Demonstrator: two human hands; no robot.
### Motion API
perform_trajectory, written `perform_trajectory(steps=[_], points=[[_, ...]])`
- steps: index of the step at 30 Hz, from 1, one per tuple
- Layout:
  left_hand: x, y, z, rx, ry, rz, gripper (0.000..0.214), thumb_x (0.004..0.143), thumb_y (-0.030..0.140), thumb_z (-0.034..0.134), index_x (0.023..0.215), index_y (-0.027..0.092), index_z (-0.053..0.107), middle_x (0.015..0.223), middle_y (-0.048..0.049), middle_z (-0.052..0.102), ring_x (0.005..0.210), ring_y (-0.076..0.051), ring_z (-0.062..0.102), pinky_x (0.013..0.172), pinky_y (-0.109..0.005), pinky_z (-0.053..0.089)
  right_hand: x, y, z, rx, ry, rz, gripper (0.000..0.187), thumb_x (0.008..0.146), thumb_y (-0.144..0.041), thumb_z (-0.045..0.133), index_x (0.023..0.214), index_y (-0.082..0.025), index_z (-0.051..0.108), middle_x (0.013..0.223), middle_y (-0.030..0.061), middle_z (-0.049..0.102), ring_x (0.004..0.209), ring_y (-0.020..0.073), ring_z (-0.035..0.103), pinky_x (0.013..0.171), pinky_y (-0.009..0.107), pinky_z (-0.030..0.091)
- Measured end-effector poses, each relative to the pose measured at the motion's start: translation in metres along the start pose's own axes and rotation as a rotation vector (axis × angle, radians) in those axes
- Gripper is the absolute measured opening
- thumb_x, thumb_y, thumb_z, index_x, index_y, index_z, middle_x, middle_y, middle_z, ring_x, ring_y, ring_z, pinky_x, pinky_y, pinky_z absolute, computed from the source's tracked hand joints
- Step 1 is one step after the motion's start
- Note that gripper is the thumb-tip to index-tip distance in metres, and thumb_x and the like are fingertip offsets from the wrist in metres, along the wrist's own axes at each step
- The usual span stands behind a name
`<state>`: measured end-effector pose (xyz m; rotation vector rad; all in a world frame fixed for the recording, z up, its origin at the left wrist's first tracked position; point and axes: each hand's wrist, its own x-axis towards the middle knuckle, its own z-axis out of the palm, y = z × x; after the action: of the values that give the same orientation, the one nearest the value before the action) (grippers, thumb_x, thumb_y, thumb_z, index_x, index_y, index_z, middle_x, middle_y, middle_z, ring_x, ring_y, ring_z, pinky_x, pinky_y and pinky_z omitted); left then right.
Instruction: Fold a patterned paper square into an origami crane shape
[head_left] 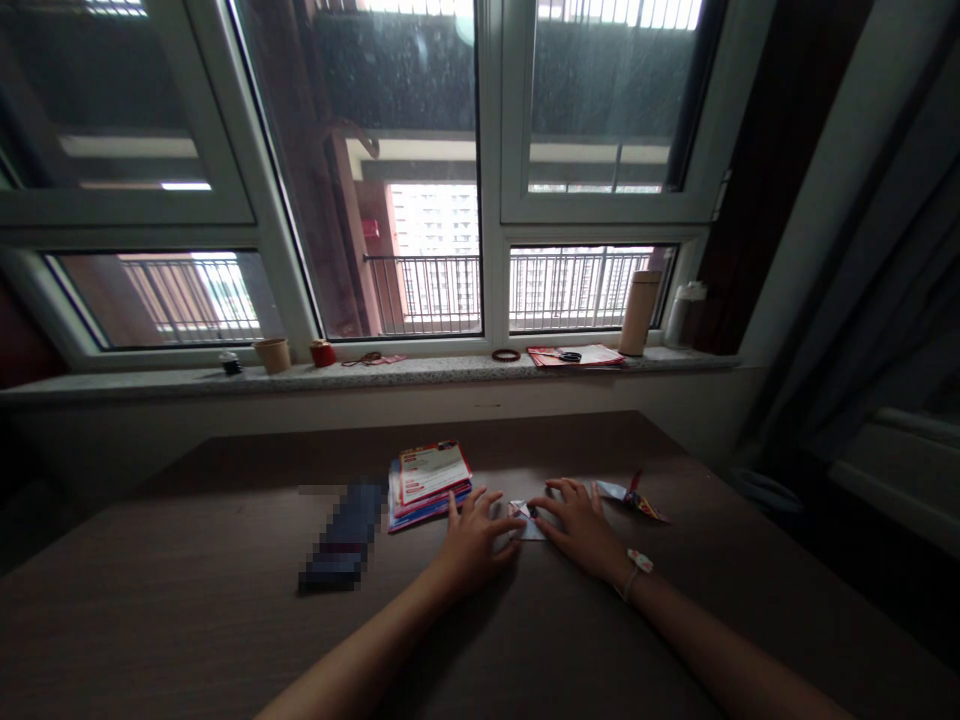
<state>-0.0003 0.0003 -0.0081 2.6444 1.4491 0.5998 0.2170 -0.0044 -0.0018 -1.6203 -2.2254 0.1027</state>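
A small folded piece of printed paper [527, 522] lies on the dark wooden table [187, 590] between my two hands. My left hand [474, 538] rests flat on the table with fingers spread, its fingertips touching the paper's left edge. My right hand [579, 525] lies on the paper's right side, fingers pressing down on it. A band with a small tag sits on my right wrist. Just right of my right hand lies a folded paper figure [634, 497].
A stack of printed leaflets [427, 482] lies left of my left hand, and a blurred dark object [345, 535] further left. The windowsill holds a paper cup [273, 355], a red cup [323, 352], papers with scissors [574, 355], a tall flask [640, 312] and a white bottle [681, 310].
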Motion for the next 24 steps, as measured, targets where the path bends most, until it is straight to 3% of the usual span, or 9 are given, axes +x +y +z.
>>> perform_trajectory(steps=[4, 12, 16, 24], points=[[0.0002, -0.0005, 0.0008, 0.005, 0.019, -0.025, 0.040, 0.081, 0.039, 0.065, 0.120, 0.042, 0.059, 0.138, -0.0030, 0.048, 0.131, -0.033, 0.034, 0.106, -0.072, 0.007, 0.0009, 0.0013, 0.0016, 0.014, -0.003, -0.014, 0.035, 0.093, -0.051, 0.042, 0.124, -0.045, 0.055, 0.135, 0.0032, 0.046, 0.131, 0.0290, 0.033, 0.109, 0.063, 0.011], [0.0014, -0.0014, 0.0039, 0.007, 0.071, -0.040, 0.030, 0.080, 0.039, 0.067, 0.109, 0.036, 0.066, 0.134, -0.0046, 0.052, 0.131, -0.033, 0.036, 0.108, -0.070, 0.007, 0.0013, 0.0024, 0.0028, 0.004, -0.042, -0.058, 0.037, 0.097, -0.046, 0.034, 0.130, -0.044, 0.050, 0.137, 0.0039, 0.045, 0.132, 0.0292, 0.032, 0.109, 0.064, 0.010], [0.0020, -0.0020, 0.0038, 0.005, 0.084, -0.038, 0.024, 0.082, 0.041, 0.065, 0.106, 0.037, 0.069, 0.133, -0.0052, 0.054, 0.130, -0.033, 0.037, 0.107, -0.071, 0.008, 0.0011, 0.0034, 0.0025, 0.009, -0.041, -0.098, 0.037, 0.096, -0.041, 0.039, 0.131, -0.044, 0.048, 0.137, 0.0035, 0.046, 0.131, 0.0282, 0.034, 0.110, 0.064, 0.010], [0.0054, -0.0013, 0.0015, -0.012, 0.036, -0.079, 0.019, 0.084, 0.046, 0.063, 0.099, 0.040, 0.073, 0.133, -0.0026, 0.056, 0.130, -0.032, 0.037, 0.108, -0.071, 0.006, -0.0010, 0.0000, -0.0025, 0.064, 0.034, -0.195, 0.026, 0.096, -0.036, 0.042, 0.105, -0.035, 0.066, 0.129, 0.0004, 0.054, 0.126, 0.0223, 0.041, 0.112, 0.061, 0.004]])
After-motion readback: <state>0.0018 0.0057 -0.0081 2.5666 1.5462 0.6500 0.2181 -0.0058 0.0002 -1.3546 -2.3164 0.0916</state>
